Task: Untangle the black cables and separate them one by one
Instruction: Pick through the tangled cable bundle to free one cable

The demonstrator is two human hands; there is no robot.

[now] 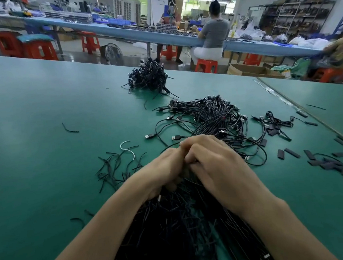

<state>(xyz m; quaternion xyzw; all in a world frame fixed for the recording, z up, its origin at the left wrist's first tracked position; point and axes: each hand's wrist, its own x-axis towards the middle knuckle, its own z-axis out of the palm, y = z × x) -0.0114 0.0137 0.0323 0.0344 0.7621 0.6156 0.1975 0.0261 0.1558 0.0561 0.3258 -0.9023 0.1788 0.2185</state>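
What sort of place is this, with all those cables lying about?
Probably a factory assembly floor: heaps of black cables on a green worktable, a long blue bench with a seated worker, and stocked shelves along the far wall.

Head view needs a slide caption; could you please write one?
Left hand and right hand grip a black cable bundle on a green table.
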